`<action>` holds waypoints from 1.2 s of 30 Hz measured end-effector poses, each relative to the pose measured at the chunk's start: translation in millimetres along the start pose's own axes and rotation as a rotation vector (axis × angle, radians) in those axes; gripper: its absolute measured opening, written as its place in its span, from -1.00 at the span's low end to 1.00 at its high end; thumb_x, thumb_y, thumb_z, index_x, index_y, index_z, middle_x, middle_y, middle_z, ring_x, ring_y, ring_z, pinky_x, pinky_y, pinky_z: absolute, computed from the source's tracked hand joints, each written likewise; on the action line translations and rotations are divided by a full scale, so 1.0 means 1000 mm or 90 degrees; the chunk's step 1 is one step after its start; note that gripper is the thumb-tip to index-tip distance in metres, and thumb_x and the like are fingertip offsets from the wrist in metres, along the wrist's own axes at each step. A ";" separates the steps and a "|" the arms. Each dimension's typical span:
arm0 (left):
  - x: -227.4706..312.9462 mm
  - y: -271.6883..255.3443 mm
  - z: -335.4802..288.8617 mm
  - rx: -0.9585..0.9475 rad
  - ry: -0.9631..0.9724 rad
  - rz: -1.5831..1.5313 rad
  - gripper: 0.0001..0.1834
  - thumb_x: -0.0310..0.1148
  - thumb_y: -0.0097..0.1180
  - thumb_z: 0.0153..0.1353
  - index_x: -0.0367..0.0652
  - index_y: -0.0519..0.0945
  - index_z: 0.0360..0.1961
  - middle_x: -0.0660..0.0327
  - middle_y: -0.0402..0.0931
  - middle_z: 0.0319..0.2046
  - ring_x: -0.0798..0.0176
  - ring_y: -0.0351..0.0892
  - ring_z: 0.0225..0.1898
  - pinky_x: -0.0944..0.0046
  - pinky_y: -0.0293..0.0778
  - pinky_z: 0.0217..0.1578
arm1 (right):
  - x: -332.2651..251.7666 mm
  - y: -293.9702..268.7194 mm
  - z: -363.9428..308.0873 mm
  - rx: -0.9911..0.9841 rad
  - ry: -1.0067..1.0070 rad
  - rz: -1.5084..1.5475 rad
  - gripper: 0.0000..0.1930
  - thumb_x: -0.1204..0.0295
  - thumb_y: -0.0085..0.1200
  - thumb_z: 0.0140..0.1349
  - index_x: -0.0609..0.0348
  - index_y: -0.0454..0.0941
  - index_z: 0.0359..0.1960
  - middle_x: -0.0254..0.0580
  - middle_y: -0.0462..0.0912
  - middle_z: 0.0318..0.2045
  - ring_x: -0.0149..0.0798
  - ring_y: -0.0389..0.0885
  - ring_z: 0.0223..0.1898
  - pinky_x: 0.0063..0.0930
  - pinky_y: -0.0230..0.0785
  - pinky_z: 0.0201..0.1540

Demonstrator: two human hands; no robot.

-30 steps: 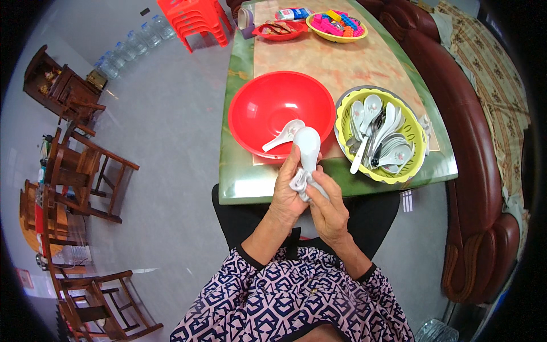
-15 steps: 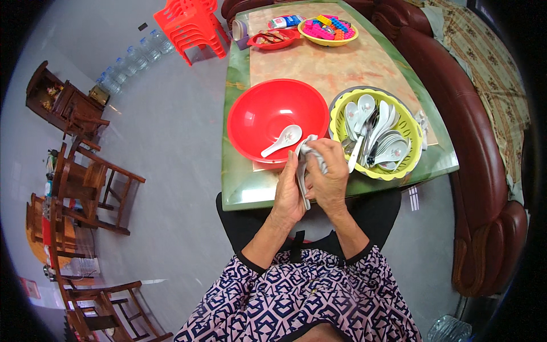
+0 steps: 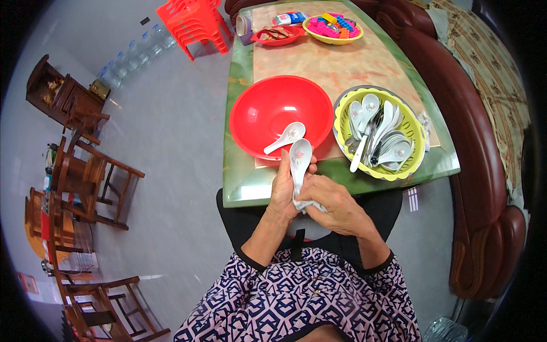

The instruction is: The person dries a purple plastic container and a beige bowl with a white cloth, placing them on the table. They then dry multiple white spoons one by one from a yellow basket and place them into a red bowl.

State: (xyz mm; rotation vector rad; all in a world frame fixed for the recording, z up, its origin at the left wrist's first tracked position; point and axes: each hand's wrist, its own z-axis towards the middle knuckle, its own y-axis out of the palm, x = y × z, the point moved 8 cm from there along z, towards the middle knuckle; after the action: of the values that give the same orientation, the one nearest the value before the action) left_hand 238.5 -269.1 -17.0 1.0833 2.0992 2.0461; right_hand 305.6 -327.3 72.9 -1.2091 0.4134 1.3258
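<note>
A white soup spoon (image 3: 300,159) with a pink flower in its bowl lies along my left hand (image 3: 282,191), which is closed around it, bowl pointing away from me. My right hand (image 3: 333,202) pinches a pale cloth (image 3: 309,205) around the handle's near end. Just beyond, a second white soup spoon (image 3: 286,137) rests inside the large red basin (image 3: 250,122). To the right, a yellow-green slotted basket (image 3: 420,122) holds several white soup spoons and metal cutlery; one pale handle sticks out over its near rim.
At the table's (image 3: 319,65) far end stand a yellow bowl (image 3: 336,40) of colourful toy bricks and a red dish (image 3: 279,41) with packets. A brown leather sofa (image 3: 456,154) runs along the right. Wooden chairs (image 3: 94,176) and stacked red stools (image 3: 194,25) stand left.
The cloth has moved from the spoon's bowl down to its handle end, uncovering the bowl. My right hand has shifted toward me and slightly right.
</note>
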 end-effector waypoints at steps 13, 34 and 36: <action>0.014 0.010 -0.012 0.009 0.015 -0.124 -0.45 0.08 -0.31 0.38 -0.09 0.34 0.17 0.15 0.40 0.10 0.21 0.39 0.13 0.15 0.34 0.16 | -0.007 0.010 0.046 0.269 -0.032 -0.411 -0.65 0.53 0.10 0.00 0.35 0.49 -0.11 0.07 0.45 -0.08 0.07 0.36 -0.02 -0.21 0.26 0.03; 0.022 -0.001 -0.011 -0.049 -0.007 -0.123 -0.32 0.21 -0.34 0.32 -0.15 0.36 0.15 0.07 0.45 0.04 0.10 0.46 0.07 0.05 0.37 0.12 | -0.014 -0.036 0.023 0.379 0.069 0.042 -0.71 0.67 0.05 0.05 0.27 0.44 -0.14 -0.16 0.50 -0.28 -0.27 0.51 -0.20 -0.44 0.35 -0.07; 0.021 0.011 -0.013 0.009 0.010 -0.105 -0.29 0.22 -0.40 0.32 -0.10 0.26 0.25 0.11 0.32 0.18 0.09 0.34 0.18 0.03 0.25 0.22 | -0.009 -0.046 0.034 0.543 0.031 0.023 -0.71 0.69 -0.01 0.12 0.27 0.42 -0.08 -0.16 0.48 -0.23 -0.25 0.48 -0.17 -0.44 0.33 -0.06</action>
State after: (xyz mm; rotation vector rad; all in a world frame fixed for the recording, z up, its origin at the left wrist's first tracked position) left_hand 221.2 -271.8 4.3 0.8645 2.1337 1.9737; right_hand 330.6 -294.2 112.6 -0.5147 0.9246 0.9737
